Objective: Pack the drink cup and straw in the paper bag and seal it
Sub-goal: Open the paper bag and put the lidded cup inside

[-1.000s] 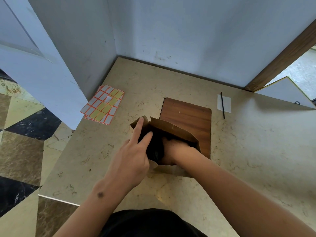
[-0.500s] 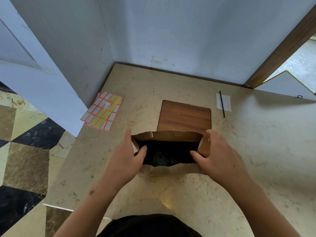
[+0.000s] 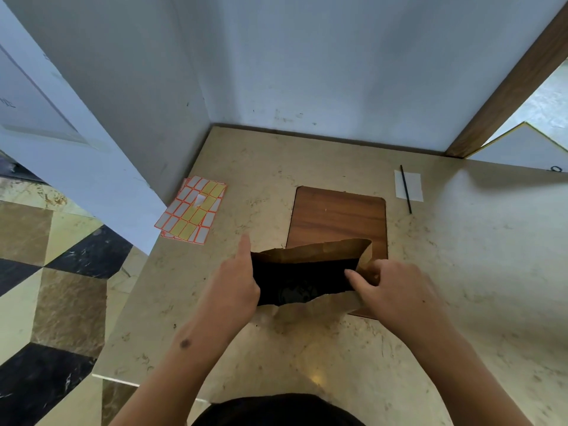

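Paper bag (image 3: 310, 252) stands with its mouth open near the middle of the marble counter (image 3: 461, 287), partly over a wooden board (image 3: 338, 216). The left hand (image 3: 233, 287) grips the mouth's left end, forefinger pointing up along the outside. The right hand (image 3: 396, 290) pinches the right end between thumb and fingers. A round cup lid (image 3: 296, 292) shows dimly in the dark interior. The black straw (image 3: 405, 189) lies across a white paper slip (image 3: 413, 186) near the counter's far right edge, well apart from the bag. Label sheets (image 3: 192, 210) lie at the far left edge.
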